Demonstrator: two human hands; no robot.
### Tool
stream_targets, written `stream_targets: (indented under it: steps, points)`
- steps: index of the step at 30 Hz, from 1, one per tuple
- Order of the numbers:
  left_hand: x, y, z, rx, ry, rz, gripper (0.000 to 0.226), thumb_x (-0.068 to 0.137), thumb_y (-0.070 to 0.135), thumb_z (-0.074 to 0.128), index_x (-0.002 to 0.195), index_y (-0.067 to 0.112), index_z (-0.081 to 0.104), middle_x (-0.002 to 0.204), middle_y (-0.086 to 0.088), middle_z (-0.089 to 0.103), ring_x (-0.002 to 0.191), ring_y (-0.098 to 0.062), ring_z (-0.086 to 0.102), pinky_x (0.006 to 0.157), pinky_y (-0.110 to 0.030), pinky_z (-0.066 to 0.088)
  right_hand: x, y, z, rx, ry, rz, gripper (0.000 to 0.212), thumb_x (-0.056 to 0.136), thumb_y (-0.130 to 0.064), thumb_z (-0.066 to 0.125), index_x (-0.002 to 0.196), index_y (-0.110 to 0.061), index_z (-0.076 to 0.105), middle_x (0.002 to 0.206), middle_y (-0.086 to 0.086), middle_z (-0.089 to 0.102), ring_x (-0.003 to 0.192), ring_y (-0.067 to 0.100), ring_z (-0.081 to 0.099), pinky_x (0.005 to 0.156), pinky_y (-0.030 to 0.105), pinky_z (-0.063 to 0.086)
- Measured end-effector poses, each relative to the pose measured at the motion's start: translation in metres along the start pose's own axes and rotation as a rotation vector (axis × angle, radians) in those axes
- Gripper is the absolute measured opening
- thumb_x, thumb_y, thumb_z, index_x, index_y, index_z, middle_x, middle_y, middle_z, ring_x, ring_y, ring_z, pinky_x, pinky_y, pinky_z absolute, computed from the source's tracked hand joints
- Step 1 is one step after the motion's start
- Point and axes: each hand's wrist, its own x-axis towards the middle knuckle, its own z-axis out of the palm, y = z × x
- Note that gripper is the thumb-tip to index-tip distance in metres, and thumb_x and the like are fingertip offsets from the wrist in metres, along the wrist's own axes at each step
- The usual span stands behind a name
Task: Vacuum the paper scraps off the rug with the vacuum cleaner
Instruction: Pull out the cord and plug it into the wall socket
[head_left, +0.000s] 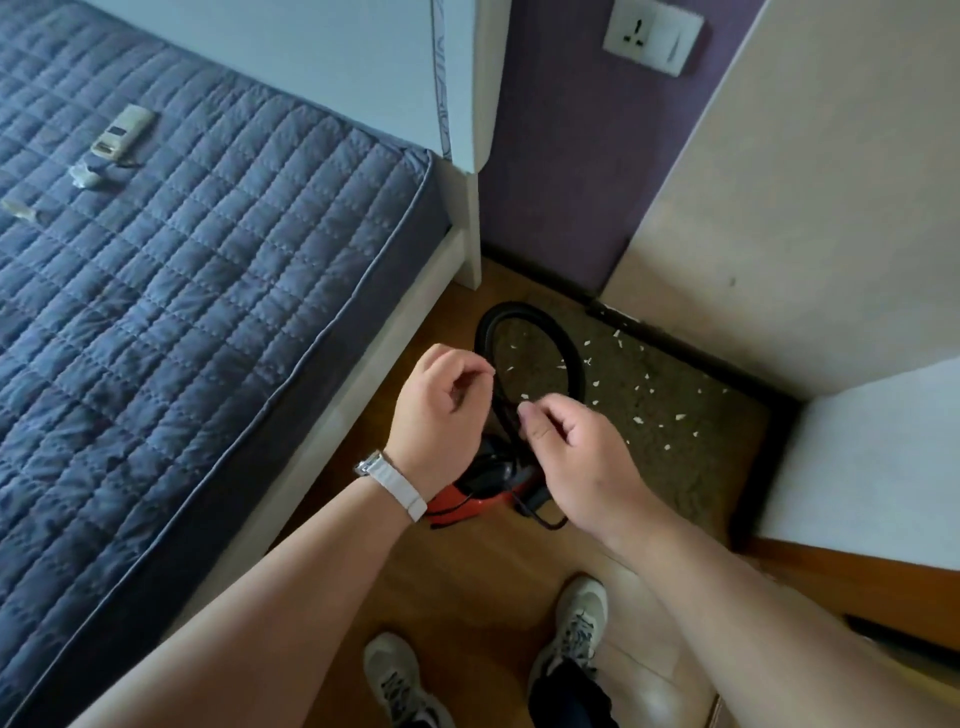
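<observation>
A red and black vacuum cleaner (467, 501) stands on the wooden floor, partly hidden under my hands. Its black hose (566, 353) loops over the near end of a brown speckled rug (691, 457). Several white paper scraps (639, 387) lie scattered on the rug. A thin black power cord (506, 415) runs up from the vacuum between my hands. My left hand (436, 410), with a white watch strap at the wrist, has its fingers curled at the cord's upper end. My right hand (576, 457) pinches the cord lower down with thumb and fingers.
A bed with a blue quilted cover (208, 260) fills the left side, with a remote control (122, 132) on it. A wall socket (652, 34) sits high on the purple wall. A white cabinet (872, 457) borders the rug on the right. My shoes (576, 623) stand on the floor below.
</observation>
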Motion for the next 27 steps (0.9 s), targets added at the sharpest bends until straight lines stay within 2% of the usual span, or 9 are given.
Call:
stream_targets:
  steps: [2, 5, 9, 11, 12, 16, 20, 24, 27]
  points:
    - [0.001, 0.003, 0.009, 0.022, 0.03, -0.102, 0.015, 0.094, 0.015, 0.059, 0.08, 0.02, 0.062, 0.079, 0.006, 0.058, 0.071, -0.003, 0.054, 0.062, -0.006, 0.041, 0.002, 0.004, -0.011, -0.005, 0.025, -0.013, 0.034, 0.103, -0.035, 0.046, 0.072, -0.022, 0.053, 0.056, -0.002, 0.046, 0.05, 0.01, 0.042, 0.048, 0.026, 0.035]
    - [0.008, 0.007, 0.03, -0.081, -0.079, -0.542, 0.035, 0.098, 0.038, 0.051, 0.077, 0.014, 0.064, 0.07, -0.005, 0.062, 0.055, -0.006, 0.052, 0.051, -0.017, 0.041, 0.009, 0.011, -0.027, -0.01, 0.061, -0.015, 0.031, 0.102, -0.034, 0.047, 0.072, -0.028, 0.051, 0.054, -0.007, 0.045, 0.049, 0.005, 0.042, 0.046, 0.022, 0.034]
    - [0.036, 0.015, 0.066, -0.68, -0.243, -1.05, 0.057, 0.096, 0.06, 0.042, 0.105, 0.009, 0.066, 0.087, -0.009, 0.071, 0.075, -0.02, 0.068, 0.074, -0.035, 0.057, 0.02, 0.023, -0.049, -0.011, 0.047, -0.001, 0.03, 0.101, -0.033, 0.049, 0.072, -0.025, 0.051, 0.054, -0.009, 0.046, 0.049, 0.005, 0.043, 0.046, 0.021, 0.034]
    - [0.055, 0.022, 0.083, -0.948, -0.129, -1.144, 0.049, 0.098, 0.051, 0.047, 0.114, 0.007, 0.06, 0.089, -0.011, 0.071, 0.08, -0.023, 0.067, 0.089, -0.04, 0.056, 0.025, 0.028, -0.063, 0.001, 0.026, 0.013, 0.032, 0.101, -0.031, 0.05, 0.069, -0.024, 0.049, 0.052, -0.009, 0.044, 0.047, 0.006, 0.04, 0.045, 0.024, 0.032]
    - [0.066, 0.026, 0.09, -1.0, -0.053, -1.176, 0.043, 0.099, 0.046, 0.048, 0.115, 0.006, 0.058, 0.088, -0.011, 0.071, 0.077, -0.021, 0.067, 0.087, -0.038, 0.057, 0.028, 0.031, -0.07, 0.013, 0.01, 0.022, 0.033, 0.101, -0.029, 0.05, 0.068, -0.023, 0.048, 0.05, -0.009, 0.042, 0.046, 0.006, 0.037, 0.045, 0.024, 0.03]
    - [0.114, 0.036, 0.104, -1.043, 0.092, -1.178, 0.031, 0.101, 0.033, 0.049, 0.11, 0.005, 0.06, 0.08, -0.007, 0.068, 0.066, -0.016, 0.069, 0.056, -0.026, 0.054, 0.038, 0.044, -0.093, 0.031, -0.026, 0.048, 0.037, 0.1, -0.028, 0.05, 0.066, -0.015, 0.045, 0.049, -0.007, 0.037, 0.045, 0.005, 0.032, 0.046, 0.028, 0.028]
    - [0.157, 0.033, 0.102, -1.149, 0.121, -1.091, 0.024, 0.102, 0.028, 0.048, 0.107, 0.007, 0.059, 0.069, -0.001, 0.059, 0.058, -0.012, 0.061, 0.05, -0.022, 0.051, 0.053, 0.047, -0.099, 0.096, -0.054, 0.121, 0.039, 0.099, -0.031, 0.05, 0.064, -0.016, 0.043, 0.051, -0.006, 0.036, 0.048, 0.01, 0.034, 0.048, 0.033, 0.027]
    - [0.186, 0.032, 0.101, -1.0, 0.094, -0.945, 0.015, 0.101, 0.019, 0.051, 0.099, 0.01, 0.062, 0.061, 0.002, 0.056, 0.05, -0.01, 0.054, 0.048, -0.022, 0.047, 0.08, 0.037, -0.088, 0.117, -0.036, 0.167, 0.037, 0.097, -0.031, 0.051, 0.067, -0.012, 0.042, 0.053, -0.005, 0.039, 0.049, 0.013, 0.039, 0.049, 0.039, 0.031]
    - [0.205, 0.025, 0.095, -0.901, -0.032, -0.805, 0.012, 0.1, 0.015, 0.053, 0.095, 0.009, 0.06, 0.063, -0.002, 0.056, 0.052, -0.013, 0.053, 0.053, -0.025, 0.048, 0.112, 0.023, -0.075, 0.123, -0.017, 0.201, 0.037, 0.097, -0.038, 0.05, 0.075, -0.009, 0.048, 0.059, 0.002, 0.044, 0.052, 0.019, 0.043, 0.05, 0.041, 0.034]
